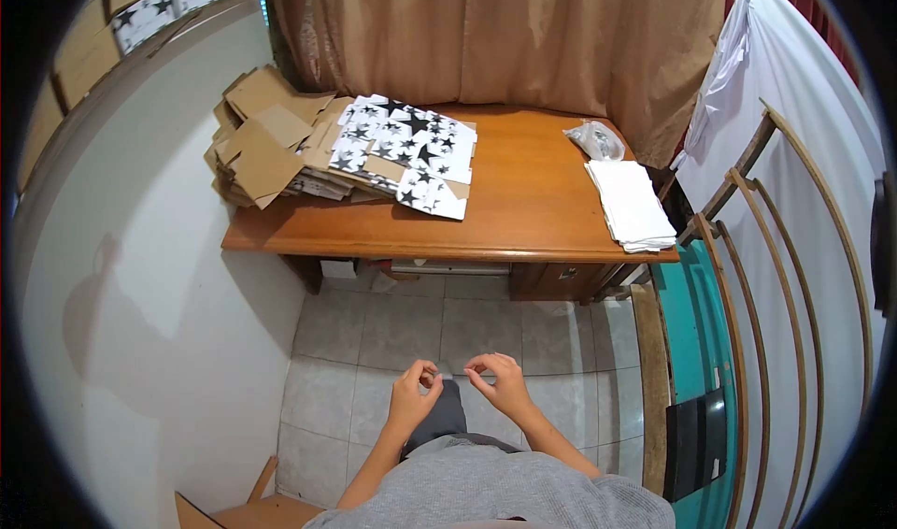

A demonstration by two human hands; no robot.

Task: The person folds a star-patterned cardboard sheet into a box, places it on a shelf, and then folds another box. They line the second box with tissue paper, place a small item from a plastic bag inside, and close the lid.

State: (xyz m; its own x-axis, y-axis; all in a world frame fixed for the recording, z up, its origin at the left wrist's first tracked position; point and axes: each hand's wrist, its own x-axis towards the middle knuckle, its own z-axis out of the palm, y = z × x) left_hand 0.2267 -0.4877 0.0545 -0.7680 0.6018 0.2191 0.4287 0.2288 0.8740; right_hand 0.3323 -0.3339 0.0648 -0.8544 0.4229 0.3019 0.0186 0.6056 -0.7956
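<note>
Both of my hands hover in front of my body, over the tiled floor and short of the table. My left hand (412, 400) has its fingers curled toward the thumb, and nothing shows in it. Facing it across a small gap, my right hand (502, 387) bends thumb and forefinger together into a loop, also with nothing visible inside. The hands do not touch each other. Beyond them, on the wooden table (523, 202), lie flat white cardboard pieces with black stars (420, 150) and a heap of plain brown cardboard (266, 150).
A stack of white sheets (631, 207) and a clear plastic bag (596, 141) occupy the table's right end. Wooden racks (738, 314) stand at right, beside a white cloth. Boxes fill a shelf (187, 24) at upper left. An open cardboard box (262, 513) sits low at left.
</note>
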